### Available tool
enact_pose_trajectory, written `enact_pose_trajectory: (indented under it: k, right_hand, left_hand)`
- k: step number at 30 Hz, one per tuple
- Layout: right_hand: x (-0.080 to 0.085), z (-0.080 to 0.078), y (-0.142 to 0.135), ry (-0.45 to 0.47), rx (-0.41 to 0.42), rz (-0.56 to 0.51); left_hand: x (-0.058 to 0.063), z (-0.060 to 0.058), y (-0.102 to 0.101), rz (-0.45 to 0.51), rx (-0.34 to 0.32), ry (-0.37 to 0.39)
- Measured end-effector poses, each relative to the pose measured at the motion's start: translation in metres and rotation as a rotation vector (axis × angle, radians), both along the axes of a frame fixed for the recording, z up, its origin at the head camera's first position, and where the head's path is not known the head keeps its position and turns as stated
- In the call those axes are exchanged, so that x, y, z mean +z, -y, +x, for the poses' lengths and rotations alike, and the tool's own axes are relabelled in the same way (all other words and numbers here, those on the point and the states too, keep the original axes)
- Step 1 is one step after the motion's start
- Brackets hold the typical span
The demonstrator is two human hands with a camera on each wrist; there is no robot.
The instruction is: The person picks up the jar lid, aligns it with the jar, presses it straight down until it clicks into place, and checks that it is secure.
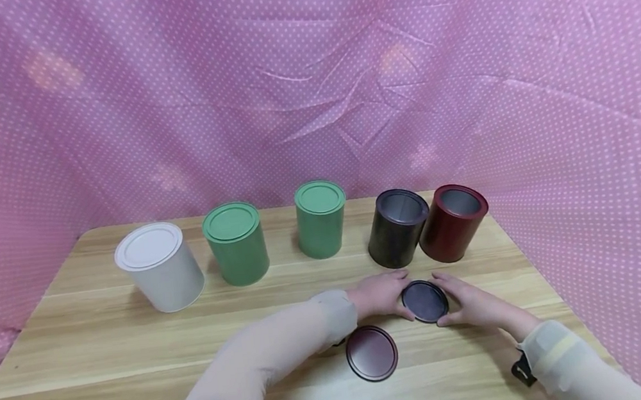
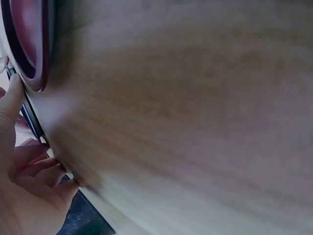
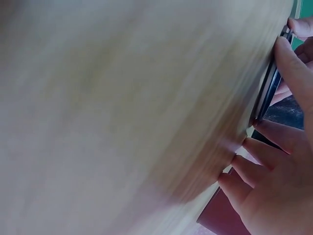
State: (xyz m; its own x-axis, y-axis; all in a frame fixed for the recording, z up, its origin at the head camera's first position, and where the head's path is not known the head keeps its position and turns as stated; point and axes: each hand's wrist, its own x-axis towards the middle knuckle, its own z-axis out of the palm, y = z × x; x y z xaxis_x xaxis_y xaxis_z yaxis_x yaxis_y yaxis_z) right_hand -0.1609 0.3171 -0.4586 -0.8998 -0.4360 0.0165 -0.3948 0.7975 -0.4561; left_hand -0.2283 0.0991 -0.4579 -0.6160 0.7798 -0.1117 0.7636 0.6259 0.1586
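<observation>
A round black lid [image 1: 425,301] lies on the wooden table between both hands. At its left rim, my left hand [image 1: 380,294] holds the edge with thumb and fingers spread round it. Across from it, my right hand [image 1: 472,301] holds the right rim the same way; in the right wrist view the thumb and index finger touch the lid's edge [image 3: 268,88], and the other fingertips reach the tabletop. A dark red lid [image 1: 372,353] lies nearer, just below the left wrist. Behind the hands stand an open black can [image 1: 392,241] and an open dark red can [image 1: 450,237], side by side.
Farther left stand a white can [image 1: 171,279] and two green cans, one left [image 1: 240,259] and one nearer the middle [image 1: 320,233], all with lids on. Pink dotted cloth [image 1: 309,85] hangs round the back and sides of the table [image 1: 82,377].
</observation>
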Motion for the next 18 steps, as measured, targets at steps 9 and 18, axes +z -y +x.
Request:
enact_pose_trajectory:
  k: [9, 18]
  right_hand:
    - [-0.001, 0.000, -0.006, -0.044, 0.032, 0.011]
    - [-0.002, 0.000, -0.013, -0.097, 0.043, -0.020]
  left_hand:
    - [-0.002, 0.003, -0.006, 0.027, 0.019, 0.017]
    - [-0.001, 0.003, -0.005, 0.105, 0.034, 0.086]
